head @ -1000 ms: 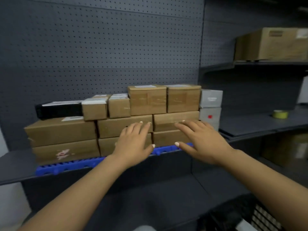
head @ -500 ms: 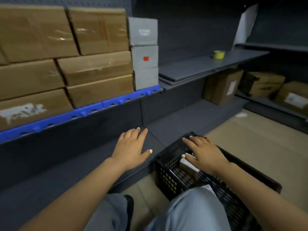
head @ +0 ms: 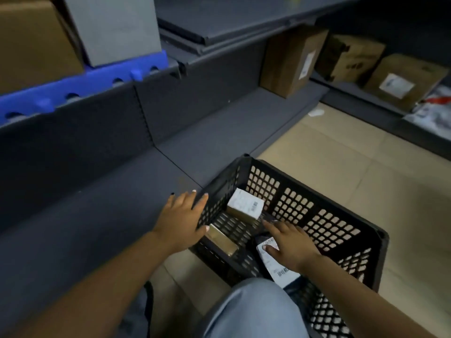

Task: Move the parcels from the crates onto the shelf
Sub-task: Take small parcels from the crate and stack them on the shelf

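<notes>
A black perforated crate (head: 314,213) stands on the floor beside the low shelf. Inside lie a small white-topped box (head: 245,206), a flat tan parcel (head: 223,241) and a dark parcel with a white label (head: 277,263). My left hand (head: 181,219) hovers flat over the crate's left rim, fingers spread, holding nothing. My right hand (head: 289,242) reaches into the crate, fingers straight, its thumb on the labelled parcel. Brown and grey parcels (head: 36,40) sit stacked on the upper shelf at top left.
A blue plastic strip (head: 80,86) lies under the stacked parcels. The lower grey shelf (head: 97,215) runs along the left. More cardboard boxes (head: 290,59) stand on low shelves at the right. My knee in light trousers (head: 253,311) covers the crate's near edge.
My view dropped from the stacked parcels to the crate. Both hands came down from the shelf; the right went deeper into the crate, the left moved over its rim.
</notes>
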`<control>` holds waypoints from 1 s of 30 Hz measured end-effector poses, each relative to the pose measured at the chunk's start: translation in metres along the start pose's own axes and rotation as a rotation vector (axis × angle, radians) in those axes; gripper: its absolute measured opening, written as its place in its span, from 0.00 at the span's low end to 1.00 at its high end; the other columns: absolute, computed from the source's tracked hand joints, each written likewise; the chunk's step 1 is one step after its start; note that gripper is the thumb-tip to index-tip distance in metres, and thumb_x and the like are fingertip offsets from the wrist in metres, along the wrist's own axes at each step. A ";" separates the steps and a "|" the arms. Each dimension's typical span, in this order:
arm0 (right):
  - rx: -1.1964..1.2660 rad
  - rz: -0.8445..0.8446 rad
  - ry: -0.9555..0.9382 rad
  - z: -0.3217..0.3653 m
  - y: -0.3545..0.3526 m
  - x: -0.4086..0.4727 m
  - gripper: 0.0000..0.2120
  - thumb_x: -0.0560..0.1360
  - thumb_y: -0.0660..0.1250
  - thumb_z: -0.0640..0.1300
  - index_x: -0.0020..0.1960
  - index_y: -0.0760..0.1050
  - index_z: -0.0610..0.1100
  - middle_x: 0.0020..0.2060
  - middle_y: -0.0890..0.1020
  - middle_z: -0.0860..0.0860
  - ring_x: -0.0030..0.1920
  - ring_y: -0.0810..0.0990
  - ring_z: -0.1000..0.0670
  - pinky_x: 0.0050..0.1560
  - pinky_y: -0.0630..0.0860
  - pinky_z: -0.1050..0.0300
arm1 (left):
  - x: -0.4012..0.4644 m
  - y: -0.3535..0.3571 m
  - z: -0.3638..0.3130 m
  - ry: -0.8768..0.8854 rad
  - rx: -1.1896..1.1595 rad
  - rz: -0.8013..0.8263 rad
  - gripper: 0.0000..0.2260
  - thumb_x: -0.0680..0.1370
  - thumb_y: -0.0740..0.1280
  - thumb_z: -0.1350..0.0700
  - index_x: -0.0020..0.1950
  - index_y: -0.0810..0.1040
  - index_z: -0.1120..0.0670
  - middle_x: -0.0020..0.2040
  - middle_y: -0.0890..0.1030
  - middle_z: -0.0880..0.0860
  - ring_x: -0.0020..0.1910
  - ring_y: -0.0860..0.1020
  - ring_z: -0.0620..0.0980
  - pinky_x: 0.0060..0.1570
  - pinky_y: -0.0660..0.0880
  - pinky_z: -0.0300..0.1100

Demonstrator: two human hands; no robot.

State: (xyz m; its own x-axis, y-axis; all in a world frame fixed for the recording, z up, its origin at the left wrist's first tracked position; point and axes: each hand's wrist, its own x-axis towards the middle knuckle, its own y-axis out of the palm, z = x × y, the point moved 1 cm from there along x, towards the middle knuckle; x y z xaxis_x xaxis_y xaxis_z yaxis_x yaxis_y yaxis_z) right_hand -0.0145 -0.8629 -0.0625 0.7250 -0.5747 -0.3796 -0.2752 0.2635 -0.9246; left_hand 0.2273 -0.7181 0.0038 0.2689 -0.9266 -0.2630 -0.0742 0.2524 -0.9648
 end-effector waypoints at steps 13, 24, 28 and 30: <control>0.341 0.319 0.197 0.018 0.115 0.106 0.35 0.77 0.59 0.60 0.76 0.54 0.44 0.72 0.65 0.39 0.70 0.66 0.40 0.67 0.66 0.47 | 0.066 0.051 0.021 0.107 0.025 0.073 0.33 0.80 0.53 0.40 0.78 0.40 0.50 0.79 0.45 0.52 0.77 0.46 0.52 0.75 0.48 0.54; 0.589 0.312 0.143 0.054 0.162 0.141 0.31 0.74 0.68 0.56 0.70 0.62 0.46 0.64 0.73 0.42 0.61 0.74 0.41 0.57 0.71 0.55 | 0.066 0.071 0.027 0.066 -0.031 0.177 0.34 0.80 0.53 0.39 0.78 0.37 0.49 0.79 0.42 0.53 0.77 0.43 0.52 0.75 0.46 0.53; 0.743 0.231 0.181 0.047 0.163 0.139 0.22 0.66 0.74 0.57 0.54 0.66 0.57 0.56 0.77 0.47 0.54 0.78 0.45 0.56 0.75 0.51 | 0.065 0.072 0.023 0.076 -0.028 0.191 0.34 0.81 0.52 0.40 0.78 0.37 0.49 0.79 0.41 0.53 0.77 0.43 0.52 0.74 0.45 0.52; 0.683 0.194 0.070 0.052 0.166 0.140 0.15 0.69 0.74 0.50 0.46 0.69 0.61 0.53 0.77 0.47 0.52 0.78 0.47 0.54 0.77 0.51 | 0.064 0.071 0.023 0.073 -0.025 0.195 0.34 0.80 0.52 0.39 0.78 0.37 0.49 0.79 0.41 0.53 0.77 0.43 0.52 0.74 0.45 0.53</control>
State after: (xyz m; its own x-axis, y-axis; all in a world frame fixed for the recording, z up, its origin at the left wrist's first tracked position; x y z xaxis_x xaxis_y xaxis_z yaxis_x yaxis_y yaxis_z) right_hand 0.0739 -0.8596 -0.2672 0.6546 -0.5107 -0.5574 0.0788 0.7794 -0.6216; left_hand 0.2617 -0.7534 -0.0815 0.1770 -0.8786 -0.4435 -0.1417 0.4232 -0.8949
